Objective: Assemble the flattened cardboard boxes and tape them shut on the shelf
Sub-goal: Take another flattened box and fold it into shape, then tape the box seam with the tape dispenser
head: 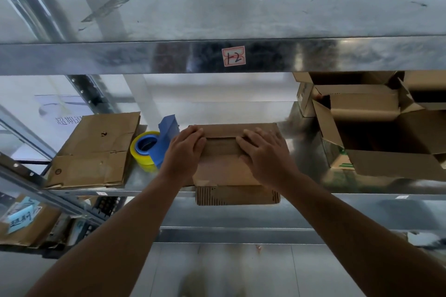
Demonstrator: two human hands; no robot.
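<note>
Box (pixel 224 171) sits at front edge of shelf (pixel 362 196), under both palms; one flap hangs over the lip. L hand (pixel 185 149) & R hand (pixel 265 154) lie flat on top flaps, fingers (pixel 195 134) straight, spread, gripping nothing. Prob. pressing flaps closed so seam lines up for taping. Arms reach fwd, wrists low. Tape dispenser (pixel 154 147) just left of L fingers, handy; flattened cardboard (pixel 96 152) further left; open boxes (pixel 376 137) well right of R fingers.

Dim, cool, grey, with soft glare along the metal shelf beam (pixel 144 58). Soft throughout, smeared toward the bottom edge; wide-angle bending at the corners.
</note>
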